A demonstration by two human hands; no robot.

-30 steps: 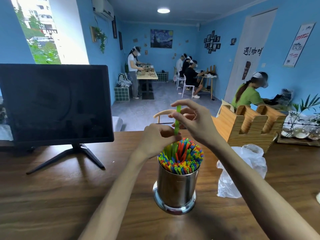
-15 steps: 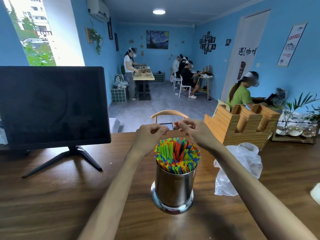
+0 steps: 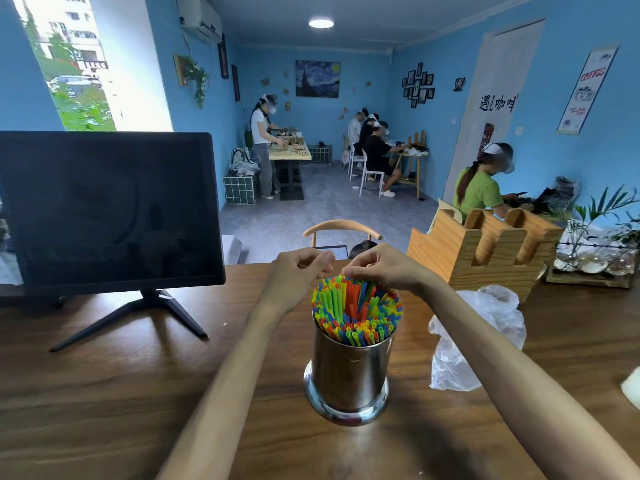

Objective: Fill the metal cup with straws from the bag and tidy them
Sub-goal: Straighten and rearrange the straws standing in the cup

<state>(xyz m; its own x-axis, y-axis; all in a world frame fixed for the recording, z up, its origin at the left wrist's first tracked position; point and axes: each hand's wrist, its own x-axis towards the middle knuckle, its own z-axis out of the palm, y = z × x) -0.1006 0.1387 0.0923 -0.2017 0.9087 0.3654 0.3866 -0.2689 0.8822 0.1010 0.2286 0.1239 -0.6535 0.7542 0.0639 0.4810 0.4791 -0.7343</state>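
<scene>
Lowered now, both hands, down from the raised green straw of a second ago to the far rim of the bundle. Right hand [image 3: 382, 268] curled, fingertips pinching at the tips of the straws [image 3: 356, 311]; exactly which straw, too small to tell. Left hand [image 3: 298, 273] curled just beside it, knuckles toward the camera, fingertips hidden, so hard to say whether gripping anything. Metal cup [image 3: 349, 379] upright near the middle of the worktop [image 3: 104, 393], packed full with straws, lower lengths hidden inside. Crumpled clear bag [image 3: 478, 337] just right of the cup, partly behind the right forearm, contents impossible to make out. Dark monitor [image 3: 107, 209] well to the left, wooden holder [image 3: 485, 254] behind the bag. Bare wood between cup and monitor, more toward the near edge.
</scene>
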